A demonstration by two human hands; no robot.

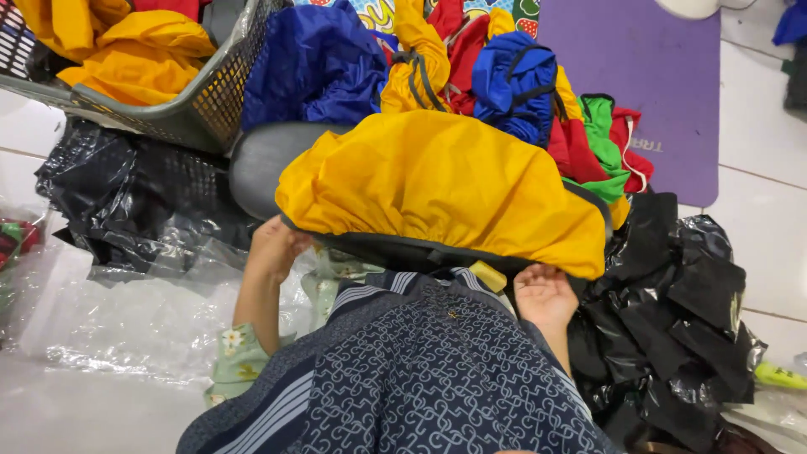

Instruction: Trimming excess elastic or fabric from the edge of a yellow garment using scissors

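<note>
A yellow fabric cover (445, 181) with a dark elastic hem is stretched over a grey rounded form (265, 168) in front of me. My left hand (273, 246) grips the cover's hem at its lower left corner. At the lower right, the fingers of my right hand (545, 294) hold the cover's dark hem from below. My lap, in dark patterned cloth (420, 370), lies just beneath the cover.
A pile of blue, red, yellow and green covers (504, 84) lies behind. A grey mesh basket (210, 101) holding yellow covers stands at upper left. Black plastic bags (672, 319) lie at right and left, clear plastic (126, 319) at lower left, a purple mat (647, 76) beyond.
</note>
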